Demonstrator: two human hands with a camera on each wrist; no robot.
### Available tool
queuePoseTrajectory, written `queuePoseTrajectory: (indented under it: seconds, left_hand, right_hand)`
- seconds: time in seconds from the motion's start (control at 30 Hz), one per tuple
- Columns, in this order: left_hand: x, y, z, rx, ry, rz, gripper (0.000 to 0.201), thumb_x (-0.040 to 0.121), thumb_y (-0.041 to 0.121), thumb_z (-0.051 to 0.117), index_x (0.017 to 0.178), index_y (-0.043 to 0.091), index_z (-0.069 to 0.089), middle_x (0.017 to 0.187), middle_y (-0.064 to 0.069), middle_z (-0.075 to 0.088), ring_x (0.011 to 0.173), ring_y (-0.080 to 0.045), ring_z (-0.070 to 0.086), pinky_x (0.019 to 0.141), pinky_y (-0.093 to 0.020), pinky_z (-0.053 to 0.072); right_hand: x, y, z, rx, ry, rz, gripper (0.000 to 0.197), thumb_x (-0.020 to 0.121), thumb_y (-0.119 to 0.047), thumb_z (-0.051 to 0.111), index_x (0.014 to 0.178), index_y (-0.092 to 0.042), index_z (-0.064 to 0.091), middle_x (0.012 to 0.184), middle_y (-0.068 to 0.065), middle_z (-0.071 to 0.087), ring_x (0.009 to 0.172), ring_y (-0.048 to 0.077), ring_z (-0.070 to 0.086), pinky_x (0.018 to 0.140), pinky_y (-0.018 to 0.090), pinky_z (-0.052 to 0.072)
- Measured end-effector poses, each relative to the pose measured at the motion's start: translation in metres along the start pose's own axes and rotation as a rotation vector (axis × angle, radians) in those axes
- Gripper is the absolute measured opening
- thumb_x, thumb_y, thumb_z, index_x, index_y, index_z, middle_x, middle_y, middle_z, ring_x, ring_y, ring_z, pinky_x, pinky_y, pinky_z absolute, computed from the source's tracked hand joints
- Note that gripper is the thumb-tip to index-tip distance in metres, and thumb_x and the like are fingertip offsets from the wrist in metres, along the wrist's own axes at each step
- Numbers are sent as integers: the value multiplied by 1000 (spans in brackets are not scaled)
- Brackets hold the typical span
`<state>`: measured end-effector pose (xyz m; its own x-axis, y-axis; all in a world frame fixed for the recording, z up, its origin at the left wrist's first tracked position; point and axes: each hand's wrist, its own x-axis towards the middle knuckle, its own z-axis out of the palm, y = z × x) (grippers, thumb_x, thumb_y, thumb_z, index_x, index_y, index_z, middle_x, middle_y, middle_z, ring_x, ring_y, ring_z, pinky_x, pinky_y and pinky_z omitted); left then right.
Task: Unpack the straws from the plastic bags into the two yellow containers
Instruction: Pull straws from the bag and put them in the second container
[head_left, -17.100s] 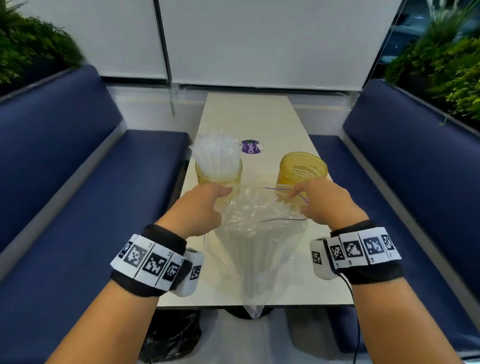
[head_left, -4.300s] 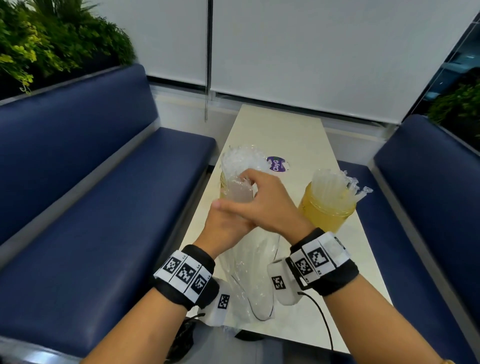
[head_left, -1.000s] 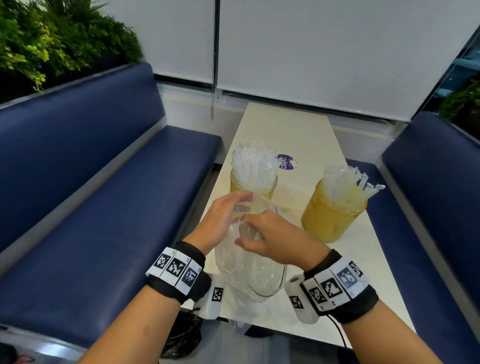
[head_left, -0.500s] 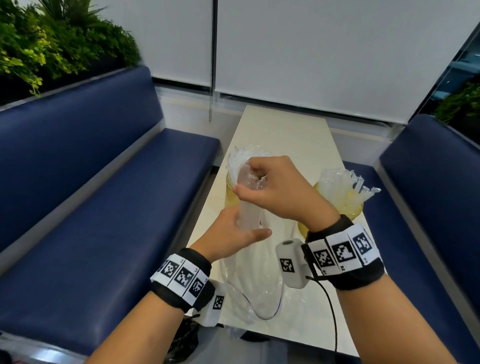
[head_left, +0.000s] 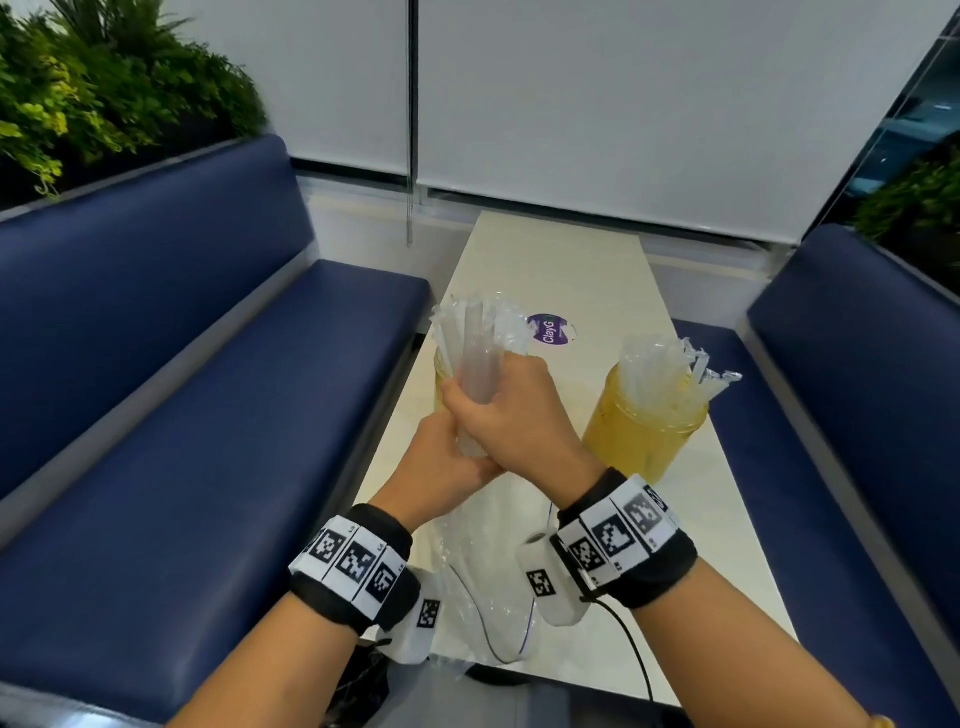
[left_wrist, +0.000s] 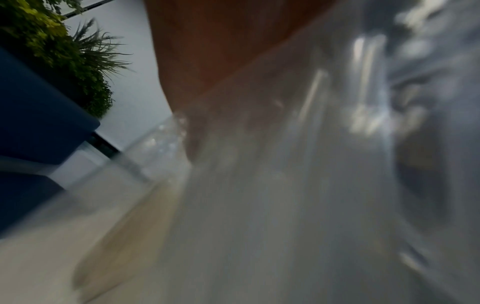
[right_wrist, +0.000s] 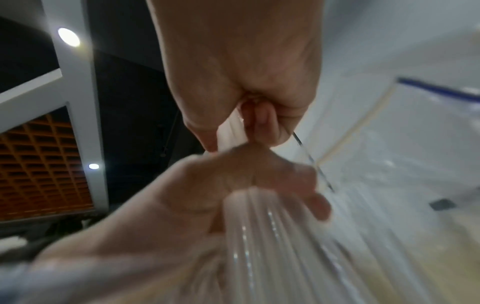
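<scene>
Gripping a bundle of straws (head_left: 477, 379) in a closed grip, the right hand (head_left: 511, 415) is holding it before the left yellow container (head_left: 441, 384). The left hand (head_left: 441, 470) is clutching the plastic bag (head_left: 488, 587) (lying on the bench (head_left: 597, 270)); the right yellow container (head_left: 641, 434) is holding straws.

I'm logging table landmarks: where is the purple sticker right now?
In the head view, the purple sticker lies flat on the table, just beyond and right of the left yellow container, behind the right hand.
</scene>
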<state>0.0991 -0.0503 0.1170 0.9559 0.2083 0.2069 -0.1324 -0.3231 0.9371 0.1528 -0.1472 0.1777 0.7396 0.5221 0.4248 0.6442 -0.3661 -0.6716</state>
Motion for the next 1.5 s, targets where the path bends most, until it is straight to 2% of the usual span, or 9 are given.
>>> queuePoseTrajectory:
  seconds: [0.17,0.37,0.53,0.7,0.87,1.03,1.17,1.33,1.5]
  left_hand:
    - [-2,-2,0,54,-57,-113,25,77,32,87,96,24,71,89,13,73,81,-1,69,71,-23,54]
    - [-2,-11,-4,128,-15,-62,29,72,40,89,92,29,72,97,19,71,89,-7,66,75,-20,47]
    - [-1,-14,-9,155,9,-62,27,73,43,87,92,30,72,98,21,69,88,-7,67,75,-19,46]
    - [0,-14,-4,154,18,-47,26,75,41,86,93,27,73,100,22,69,88,-7,68,74,-18,46]
    - [4,-13,-3,170,11,-44,24,76,41,84,93,28,73,102,24,68,89,-7,68,74,-20,46]
    - [6,-11,-2,185,6,-50,22,78,40,84,93,27,74,100,19,70,88,-6,67,73,-15,44]
    - [8,-7,-1,171,-6,-73,19,80,37,83,92,26,74,103,13,71,88,-6,67,74,-13,44]
    - [11,-4,1,196,-19,-85,17,82,37,82,93,26,74,102,12,71,88,-5,66,73,-10,44]
    - [14,-3,0,212,-36,-89,15,83,37,81,92,26,74,103,13,70,88,-5,66,74,-13,45]
  right_hand:
    - [18,-18,-44,170,94,4,18,96,-27,62,86,-14,70,67,-2,72,63,3,68,64,16,55]
    - [49,-12,-136,335,450,-113,17,96,-19,64,79,-19,65,65,6,73,66,29,73,66,39,60]
    - [77,52,-197,91,653,-68,35,94,-29,60,99,5,68,70,-2,71,60,4,68,64,24,56]
    - [87,131,-177,-212,546,105,43,96,-42,50,99,-3,68,65,-12,60,55,-4,57,60,15,46]
    - [69,197,-122,-333,465,287,51,96,-49,47,118,-5,58,86,12,71,79,31,67,74,35,53]
    - [44,213,-95,-393,410,454,47,99,-45,52,111,-2,61,94,15,67,88,34,66,71,29,37]
    - [34,208,-94,-300,447,620,52,88,-57,64,102,-7,65,91,8,65,91,29,65,73,33,43]
    - [41,192,-103,-330,613,515,61,73,-59,77,115,-18,61,108,4,66,98,24,64,78,38,51]
    - [57,188,-117,-523,668,270,54,80,-46,74,124,-22,55,124,3,56,115,26,49,83,37,46]
